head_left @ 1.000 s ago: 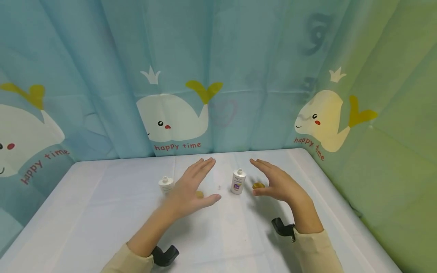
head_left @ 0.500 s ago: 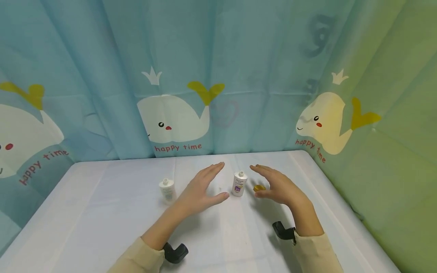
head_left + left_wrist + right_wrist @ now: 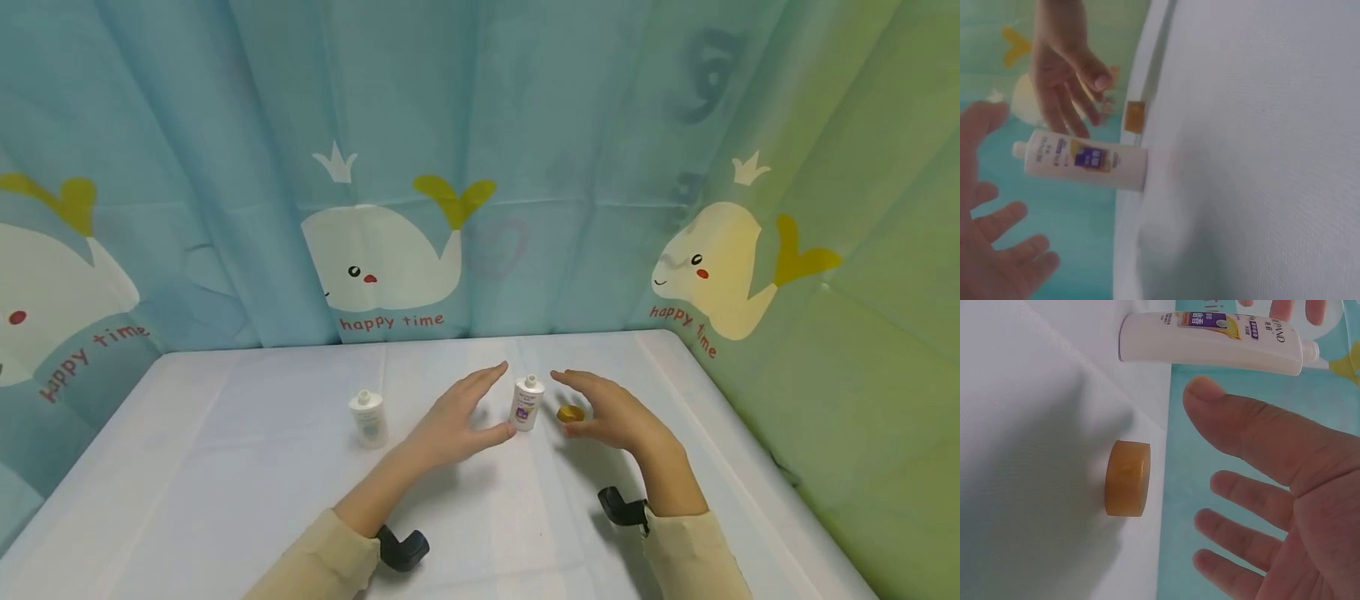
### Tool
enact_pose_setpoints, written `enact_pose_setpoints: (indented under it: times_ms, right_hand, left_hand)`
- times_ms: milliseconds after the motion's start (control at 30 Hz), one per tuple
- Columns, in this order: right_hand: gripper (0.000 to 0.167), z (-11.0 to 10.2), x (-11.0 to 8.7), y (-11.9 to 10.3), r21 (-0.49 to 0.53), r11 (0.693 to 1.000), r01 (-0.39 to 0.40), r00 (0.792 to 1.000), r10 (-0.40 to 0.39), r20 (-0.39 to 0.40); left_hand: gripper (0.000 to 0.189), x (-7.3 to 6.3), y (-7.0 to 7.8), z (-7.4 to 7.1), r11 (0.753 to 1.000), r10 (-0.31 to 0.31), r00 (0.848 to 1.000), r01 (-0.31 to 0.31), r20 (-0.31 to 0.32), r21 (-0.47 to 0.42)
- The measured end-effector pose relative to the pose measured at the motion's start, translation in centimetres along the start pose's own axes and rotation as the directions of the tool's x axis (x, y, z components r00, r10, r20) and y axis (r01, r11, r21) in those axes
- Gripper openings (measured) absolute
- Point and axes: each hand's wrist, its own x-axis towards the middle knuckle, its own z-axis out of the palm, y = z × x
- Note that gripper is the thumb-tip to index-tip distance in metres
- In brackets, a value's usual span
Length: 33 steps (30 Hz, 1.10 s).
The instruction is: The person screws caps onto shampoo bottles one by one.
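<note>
A white bottle [image 3: 527, 404] with a purple-and-yellow label and an uncapped narrow neck stands upright between my two hands. My left hand [image 3: 459, 423] is held to its left, fingers extended and thumb spread, the thumb tip overlapping the bottle's lower edge in the head view. On the other side my right hand [image 3: 618, 410] hovers with fingers and thumb apart, holding nothing. A gold cap [image 3: 1127, 479] lies on the table under the right hand's thumb and fingers. Farther left stands a second white bottle [image 3: 369, 419], also uncapped, behind my left forearm.
A white cloth covers the table [image 3: 225, 483]. Behind it hangs a blue-green curtain [image 3: 555, 167] printed with whales, which continues along the right side. Black wrist mounts [image 3: 403, 550] stick out from both sleeves.
My left hand has moved right toward the middle bottle, uncovering the left bottle. A gold cap glimpsed behind that hand earlier is now hidden. The right hand has barely moved.
</note>
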Motion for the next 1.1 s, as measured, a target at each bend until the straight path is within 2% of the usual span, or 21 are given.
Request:
enact_pose_setpoints:
  times_ms: [300,467,667,833,1100]
  right_hand:
    - [0.077,0.0,0.2,0.0,-0.023,1.000,-0.015,1.000,0.015,0.004]
    - [0.078,0.2,0.3,0.1,-0.025,0.999,-0.026,1.000,0.026,0.009]
    - [0.081,0.5,0.2,0.4,-0.001,0.999,-0.055,0.998,0.055,0.031]
    - [0.079,0.8,0.4,0.6,0.003,0.997,-0.078,0.996,0.078,0.045]
    - [0.068,1.6,0.9,0.9,-0.036,0.998,-0.042,0.998,0.043,0.048]
  left_hand:
    - [0.081,0.5,0.5,0.3,1.000,0.020,1.000,-0.020,0.007,-0.013]
    - [0.080,1.0,0.7,0.6,0.999,-0.001,1.000,0.002,0.009,-0.038]
    - [0.079,1.7,0.2,1.3,0.996,-0.029,0.999,0.031,0.021,-0.083]
    - [0.074,2.4,-0.1,1.9,0.993,-0.022,1.000,0.024,0.022,-0.117]
    - [0.073,2.9,-0.6,2.7,0.981,-0.022,0.999,0.030,0.044,-0.194]
